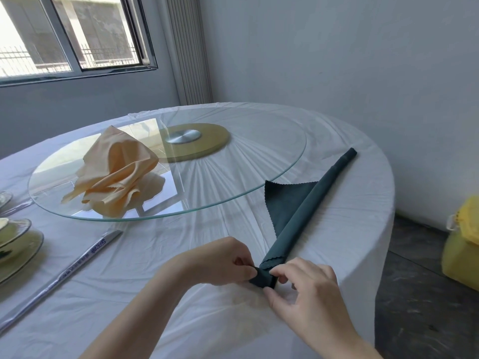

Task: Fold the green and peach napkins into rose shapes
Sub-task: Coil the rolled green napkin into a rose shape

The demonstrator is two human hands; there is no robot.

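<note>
My left hand [223,260] and right hand [308,288] are both bare, skin from knuckle to wrist. The fingers [294,271] are slim, with faint creases at the joints. What shows of my nails [252,273] looks short and plain, though they are small in the view. My left forearm [134,314] is bare along a long stretch, right down to the bottom edge. My right forearm [350,342] is bare too, but only a short part past the wrist is in view.

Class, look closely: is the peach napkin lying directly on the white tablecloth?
No: the peach napkin stands on the glass turntable, near its left edge.
</note>
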